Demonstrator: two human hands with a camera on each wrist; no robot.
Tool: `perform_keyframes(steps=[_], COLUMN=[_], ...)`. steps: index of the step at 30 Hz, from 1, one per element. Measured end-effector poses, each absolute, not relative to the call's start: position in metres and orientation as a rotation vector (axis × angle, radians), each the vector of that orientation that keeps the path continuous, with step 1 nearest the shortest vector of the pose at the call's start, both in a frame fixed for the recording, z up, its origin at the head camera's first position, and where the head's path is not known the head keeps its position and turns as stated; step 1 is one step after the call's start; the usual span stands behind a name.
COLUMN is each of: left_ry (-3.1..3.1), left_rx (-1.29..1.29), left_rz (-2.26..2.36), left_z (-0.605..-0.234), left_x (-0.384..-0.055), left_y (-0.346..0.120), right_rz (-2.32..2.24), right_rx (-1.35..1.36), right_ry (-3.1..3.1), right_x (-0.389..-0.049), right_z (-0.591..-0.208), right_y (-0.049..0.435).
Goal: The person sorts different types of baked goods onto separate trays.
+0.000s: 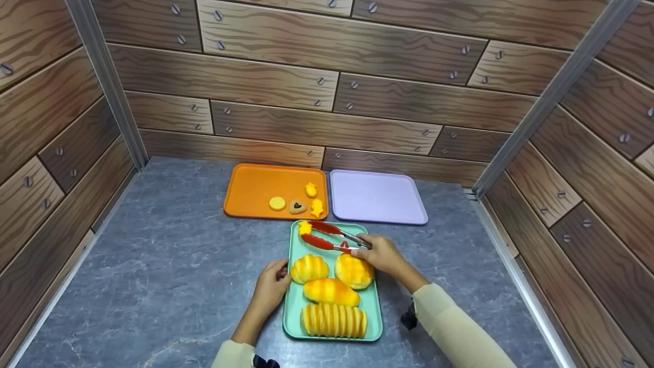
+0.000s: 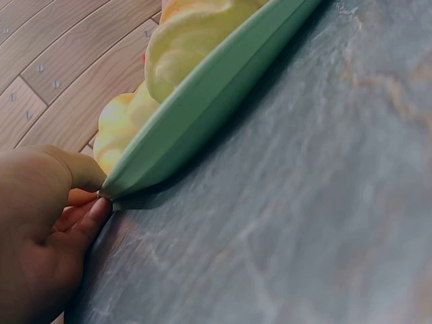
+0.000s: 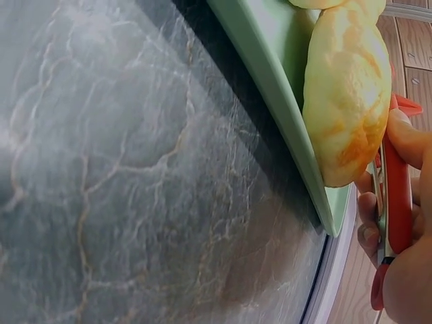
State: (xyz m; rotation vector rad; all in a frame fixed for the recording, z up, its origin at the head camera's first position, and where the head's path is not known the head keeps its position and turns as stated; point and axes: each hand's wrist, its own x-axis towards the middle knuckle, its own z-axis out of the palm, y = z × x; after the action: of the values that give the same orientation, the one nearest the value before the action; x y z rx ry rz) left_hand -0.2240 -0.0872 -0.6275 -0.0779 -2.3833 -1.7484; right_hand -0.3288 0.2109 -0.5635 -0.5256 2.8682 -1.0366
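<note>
one yellow piece (image 1: pixel 304 228), left-ahead of my right hand (image 1: pixel 381 253) | fingers curled round tongs (image 1: pixel 318 242); left hand (image 1: pixel 271 282) pinching tray (image 1: pixel 293 317) | seems light, slick: grip mid-body

No readable text comes up in any of the three views: no word, number, label or brand can be made out on the orange tray (image 1: pixel 255 186), the lilac tray (image 1: pixel 378 197), the mint-green tray (image 1: pixel 293 321) or the red tongs (image 1: pixel 318 242). The nearest thing to a sign is a small dark heart (image 1: pixel 297 205), and it sits right there on the heart-shaped cookie (image 1: pixel 302 209).
</note>
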Motion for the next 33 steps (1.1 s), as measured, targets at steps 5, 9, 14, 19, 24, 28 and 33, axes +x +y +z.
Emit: perform_keyframes(steps=[5,9,14,19,24,28,33], left_ry=[-2.380,-2.385,-2.385,-2.386,-2.384,-2.387,-2.378], left_rx=[-0.082,-0.074,-0.073,-0.083,-0.091,-0.079,-0.075], left_rz=[-1.752,-1.750,-1.769,-1.742,-1.754,-1.754,-1.760], left_z=[-0.628,-0.627,-0.626,-0.627,-0.627,-0.628,-0.628], left_x=[-0.224,-0.224,-0.224,-0.224,-0.223,-0.223,-0.224], left_y=[-0.087,-0.086,-0.087,-0.088,-0.088,-0.088,-0.087], right_rz=[-1.049,-1.078,-1.103,-1.149,-1.196,-1.227,-1.274], right_rx=[-0.524,-0.523,-0.509,-0.446,-0.416,-0.452,-0.450], right_ry=[2.868,2.863,2.868,2.836,2.861,2.887,2.872], right_x=[-0.330,-0.332,-0.336,-0.343,-0.355,-0.364,-0.374], right_z=[-0.563,-0.561,-0.561,-0.558,-0.559,-0.563,-0.566], right_y=[0.209,0.205,0.197,0.184,0.171,0.162,0.155])
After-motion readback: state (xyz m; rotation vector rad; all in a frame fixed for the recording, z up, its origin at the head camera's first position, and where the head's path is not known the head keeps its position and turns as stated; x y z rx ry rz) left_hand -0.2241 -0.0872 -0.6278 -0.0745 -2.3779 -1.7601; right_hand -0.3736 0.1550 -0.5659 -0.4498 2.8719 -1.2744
